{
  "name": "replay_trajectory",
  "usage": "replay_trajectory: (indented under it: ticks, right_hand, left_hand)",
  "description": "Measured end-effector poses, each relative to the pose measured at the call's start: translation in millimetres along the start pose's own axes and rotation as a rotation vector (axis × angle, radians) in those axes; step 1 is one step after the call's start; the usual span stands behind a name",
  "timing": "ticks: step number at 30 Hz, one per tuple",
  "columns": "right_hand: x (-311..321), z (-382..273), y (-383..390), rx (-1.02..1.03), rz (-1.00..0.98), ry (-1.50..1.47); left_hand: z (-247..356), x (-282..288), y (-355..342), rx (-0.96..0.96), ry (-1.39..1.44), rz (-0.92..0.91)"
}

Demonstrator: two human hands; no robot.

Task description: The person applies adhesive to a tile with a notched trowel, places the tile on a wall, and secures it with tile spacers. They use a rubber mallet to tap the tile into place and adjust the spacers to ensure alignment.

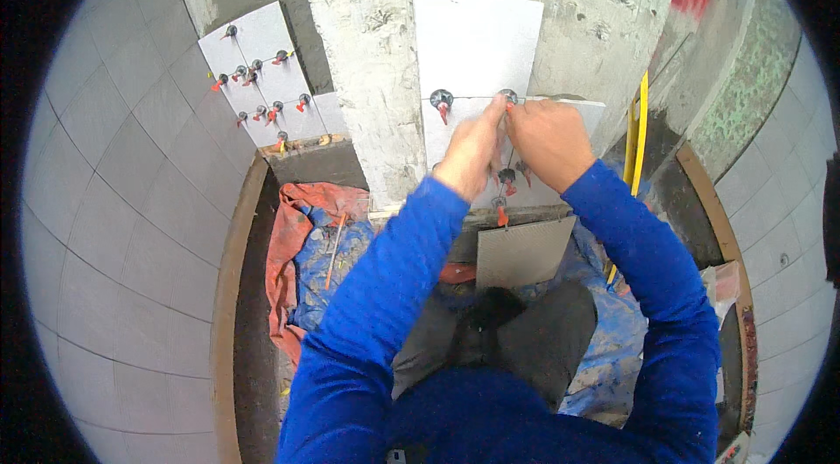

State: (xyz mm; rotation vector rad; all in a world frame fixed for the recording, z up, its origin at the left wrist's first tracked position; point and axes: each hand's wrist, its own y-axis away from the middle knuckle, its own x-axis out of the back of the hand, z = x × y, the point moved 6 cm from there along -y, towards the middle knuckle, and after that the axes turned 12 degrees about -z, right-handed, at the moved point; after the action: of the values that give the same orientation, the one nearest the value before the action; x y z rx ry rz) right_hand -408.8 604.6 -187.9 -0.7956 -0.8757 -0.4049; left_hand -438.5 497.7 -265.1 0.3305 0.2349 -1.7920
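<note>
Both hands meet at a black tile leveler (507, 96) on the joint between two pale grey wall tiles. My left hand (475, 147) is closed, with its thumb up against the leveler. My right hand (551, 136) pinches the same leveler from the other side, hiding most of its handle. Above the joint is a large upper tile (478, 44), and the lower tile (573, 118) lies partly behind my hands. To the left, another leveler with a red handle (441, 104) sits on the same joint. Several more red-handled levelers (502, 210) show below my wrists.
A loose tile (522, 254) leans below the wall, ridged face out. Blue and red sheeting (289, 276) covers the floor. On the left wall are more tiles with levelers (262, 79). A yellow bar (641, 127) stands at the right, near a wooden strip (710, 202).
</note>
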Motion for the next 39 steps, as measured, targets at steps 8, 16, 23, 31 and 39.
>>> replay_trajectory:
  ticks: [8,16,23,31,39]
  right_hand:
    - [13.9,31.7,18.3,-0.368,-0.017,-0.602]
    - [19.1,-35.2,2.6,-0.295,0.209,-0.571]
    - [-16.5,-66.0,-31.8,-0.273,0.122,-0.420]
    - [-15.1,-73.7,-39.5,-0.148,0.144,-0.369]
    - [-11.1,-76.3,-46.3,-0.087,0.150,-0.259]
  left_hand:
    - [-25.2,76.7,57.4,-0.187,-0.235,0.219]
    - [4.0,81.4,40.0,-0.217,0.181,0.042]
    - [3.2,71.4,1.0,-0.090,0.588,-0.177]
    - [8.7,72.5,2.3,-0.056,0.584,-0.234]
    - [17.9,70.1,2.7,-0.070,0.500,-0.038]
